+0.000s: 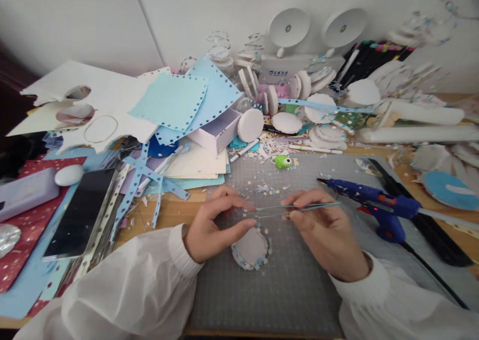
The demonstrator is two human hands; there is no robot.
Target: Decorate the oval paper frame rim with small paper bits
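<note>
"Two hands over one grey mat (269, 305), the left hand (210, 226) and the right hand (325, 225). What's in them?"

"One pair of teal tweezers (316, 206) in the right hand, grasped between thumb and fingers, its two prongs parted and pointing at the left hand. That one has thumb and forefinger spread beside the tips; whether a tiny scrap clings there, I can't tell."

"And on the mat?"

"One white disc (251, 252), stars around its rim, lying just below the left thumb. Loose stars (266, 188) are strewn beyond it, too many and too small to count."

"Anything else there?"

"One blue glue gun (377, 198) towards the mat's right side, one red light showing on it, and one green figure (281, 162) near the far edge."

"Off the mat?"

"One phone (80, 215) to its left. Past its far left corner, two bluish sheets (170, 100) with star-punched edges, and one open box (221, 133). Behind it, two round lamps (289, 28) stand above a heap of white discs (251, 125); I lose count of those."
</note>
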